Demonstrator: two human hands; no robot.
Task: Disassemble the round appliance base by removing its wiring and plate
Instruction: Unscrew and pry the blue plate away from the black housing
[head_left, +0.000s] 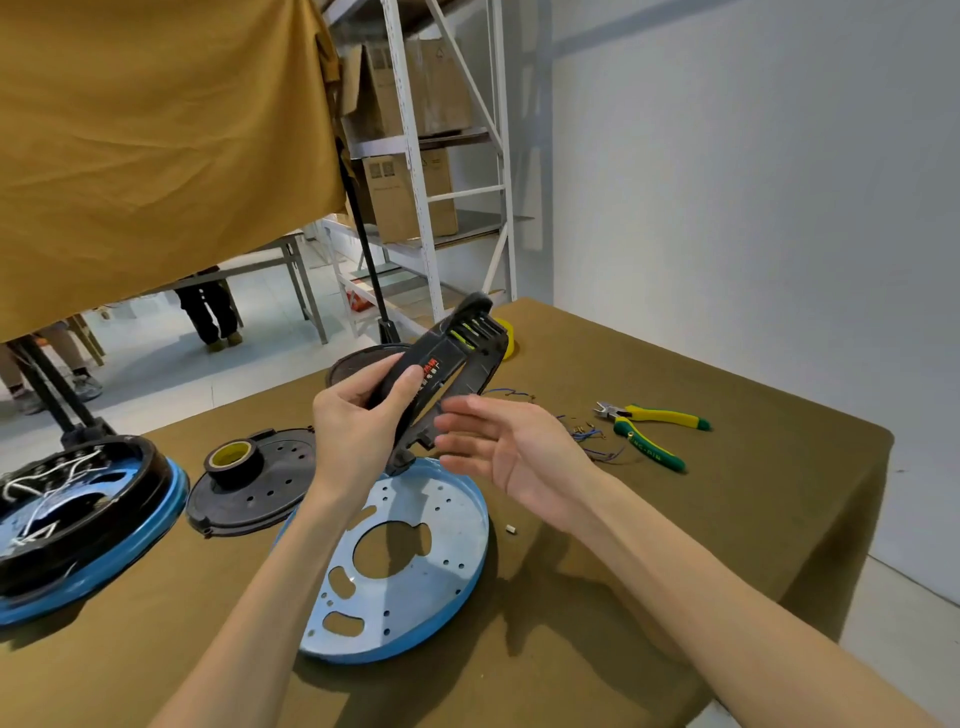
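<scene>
Nearest me, the blue-rimmed metal plate (410, 561) lies freed on the table, and right above its far edge the left hand (358, 415) grips the black base ring (447, 374) upright so the loose, open-fingered right hand (514, 447) can reach inside, I guess.

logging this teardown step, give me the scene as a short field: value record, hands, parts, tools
left hand: left hand grips the black base ring, held tilted above the table
right hand: right hand open, fingers beside the ring
metal plate: blue-rimmed plate lies flat on the table
wires: loose wires beside the pliers
tape: tape roll on a black disc
</scene>
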